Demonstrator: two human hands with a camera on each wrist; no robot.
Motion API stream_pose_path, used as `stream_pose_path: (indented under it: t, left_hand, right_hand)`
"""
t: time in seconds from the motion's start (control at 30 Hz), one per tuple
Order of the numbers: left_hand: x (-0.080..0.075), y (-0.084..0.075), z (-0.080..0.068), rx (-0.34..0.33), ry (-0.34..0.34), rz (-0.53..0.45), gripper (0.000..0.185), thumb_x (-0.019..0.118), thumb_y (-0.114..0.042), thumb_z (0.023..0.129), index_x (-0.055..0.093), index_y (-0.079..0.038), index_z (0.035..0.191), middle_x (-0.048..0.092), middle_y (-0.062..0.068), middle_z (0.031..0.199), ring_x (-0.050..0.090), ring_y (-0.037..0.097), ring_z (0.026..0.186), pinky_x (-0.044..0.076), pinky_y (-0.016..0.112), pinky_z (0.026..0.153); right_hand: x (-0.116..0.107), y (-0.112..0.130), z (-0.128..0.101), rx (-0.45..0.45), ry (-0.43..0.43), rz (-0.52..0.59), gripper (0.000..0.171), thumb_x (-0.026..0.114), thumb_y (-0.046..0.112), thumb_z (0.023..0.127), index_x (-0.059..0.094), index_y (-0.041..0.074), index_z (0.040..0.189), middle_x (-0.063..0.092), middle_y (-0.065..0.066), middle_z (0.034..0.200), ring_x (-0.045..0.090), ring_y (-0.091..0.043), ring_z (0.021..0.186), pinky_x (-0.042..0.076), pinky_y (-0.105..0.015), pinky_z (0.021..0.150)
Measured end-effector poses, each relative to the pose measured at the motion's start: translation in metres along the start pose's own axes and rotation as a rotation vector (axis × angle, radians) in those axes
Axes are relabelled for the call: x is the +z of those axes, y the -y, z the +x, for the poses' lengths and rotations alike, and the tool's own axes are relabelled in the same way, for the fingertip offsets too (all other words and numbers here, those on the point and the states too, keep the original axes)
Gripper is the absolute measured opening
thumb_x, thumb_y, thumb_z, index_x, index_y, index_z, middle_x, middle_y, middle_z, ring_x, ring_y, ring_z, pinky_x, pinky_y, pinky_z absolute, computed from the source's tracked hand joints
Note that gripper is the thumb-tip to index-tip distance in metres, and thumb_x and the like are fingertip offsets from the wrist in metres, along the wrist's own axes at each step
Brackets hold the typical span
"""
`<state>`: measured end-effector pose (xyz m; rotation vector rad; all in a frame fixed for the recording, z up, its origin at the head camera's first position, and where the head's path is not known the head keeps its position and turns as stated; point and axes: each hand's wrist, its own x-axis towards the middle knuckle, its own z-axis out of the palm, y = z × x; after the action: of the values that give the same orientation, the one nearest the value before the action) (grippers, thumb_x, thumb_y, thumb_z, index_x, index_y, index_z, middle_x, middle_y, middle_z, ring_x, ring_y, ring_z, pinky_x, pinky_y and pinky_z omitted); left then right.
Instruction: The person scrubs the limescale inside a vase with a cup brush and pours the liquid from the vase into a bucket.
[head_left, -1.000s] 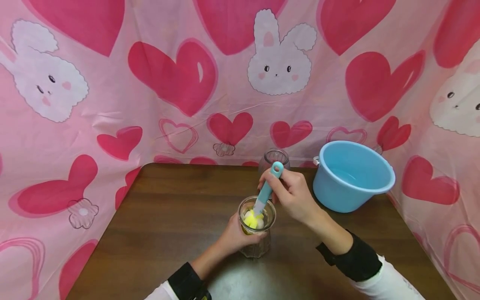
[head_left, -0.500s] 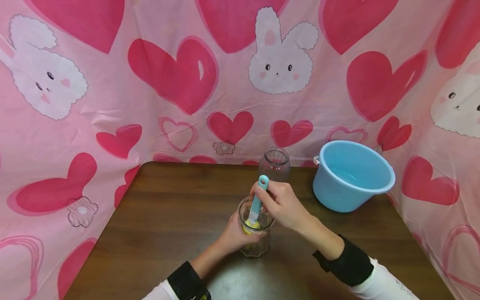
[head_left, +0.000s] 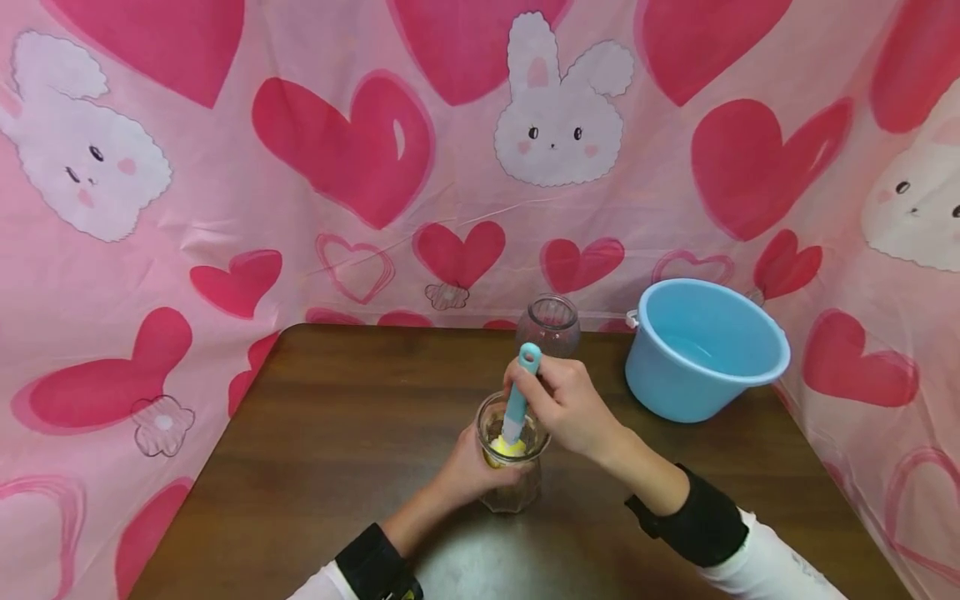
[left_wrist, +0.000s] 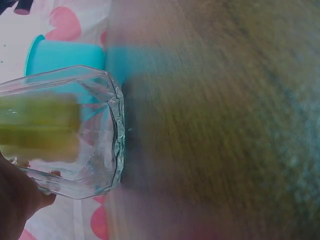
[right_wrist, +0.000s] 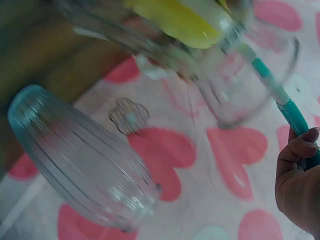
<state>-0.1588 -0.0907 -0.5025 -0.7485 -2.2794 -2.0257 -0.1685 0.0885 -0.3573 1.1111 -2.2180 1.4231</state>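
One brush (head_left: pixel 517 406) sits deeper in the glass (head_left: pixel 512 467) than before.

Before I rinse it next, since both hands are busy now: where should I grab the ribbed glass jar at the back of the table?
Take the ribbed glass jar around its bulging body, just under the narrower neck, coming from the front. It stands upright and apart from the blue basin, so fingers should wrap it freely; the ribs probably help grip.

Perhaps a home corner: bunny-and-heart curtain (head_left: pixel 315 192), wooden table (head_left: pixel 337 433).
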Motion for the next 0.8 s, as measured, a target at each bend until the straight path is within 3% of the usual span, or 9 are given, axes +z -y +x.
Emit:
stream_pose_path:
  t: [0.17, 0.4, 0.5, 0.8]
  left_hand:
    - [0.001, 0.003, -0.004, 0.048, -0.005, -0.011, 0.091, 0.092, -0.014, 0.076, 0.042, -0.017, 0.152, 0.066, 0.005, 0.132, 0.064, 0.019, 0.116, 0.052, 0.034, 0.102]
    - [0.002, -0.001, -0.003, -0.013, -0.016, 0.005, 0.083, 0.093, -0.019, 0.075, 0.049, -0.013, 0.145, 0.065, 0.002, 0.131, 0.063, 0.017, 0.116, 0.051, 0.031, 0.101]
    - [0.001, -0.003, -0.002, -0.019, -0.015, 0.015, 0.085, 0.094, -0.019, 0.074, 0.049, -0.011, 0.146, 0.065, 0.002, 0.132, 0.063, 0.017, 0.116, 0.05, 0.031, 0.102]
    - [-0.002, -0.002, -0.001, -0.009, 0.015, 0.019, 0.082, 0.092, -0.017, 0.077, 0.048, -0.014, 0.146, 0.066, 0.003, 0.131, 0.064, 0.019, 0.117, 0.051, 0.033, 0.102]
  right_hand:
    - [0.007, -0.004, -0.005, 0.08, 0.084, 0.013, 0.012, 0.059, 0.007, 0.103, 0.07, 0.005, 0.097, 0.072, -0.003, 0.084, 0.07, -0.013, 0.076, 0.061, -0.031, 0.071]
    - [-0.011, 0.009, 0.01, -0.094, -0.036, -0.043, 0.014, 0.058, 0.005, 0.102, 0.07, 0.008, 0.096, 0.072, -0.001, 0.084, 0.064, -0.013, 0.068, 0.055, -0.027, 0.062]
    - [-0.014, 0.012, 0.014, -0.12, -0.048, -0.034, 0.015, 0.057, 0.005, 0.103, 0.07, 0.007, 0.097, 0.072, -0.002, 0.085, 0.065, -0.014, 0.068, 0.055, -0.027, 0.062]
    - [0.0, -0.001, 0.002, 0.12, 0.092, -0.051, 0.019, 0.058, 0.013, 0.105, 0.071, 0.009, 0.092, 0.066, 0.004, 0.077, 0.063, -0.012, 0.07, 0.056, -0.029, 0.063]
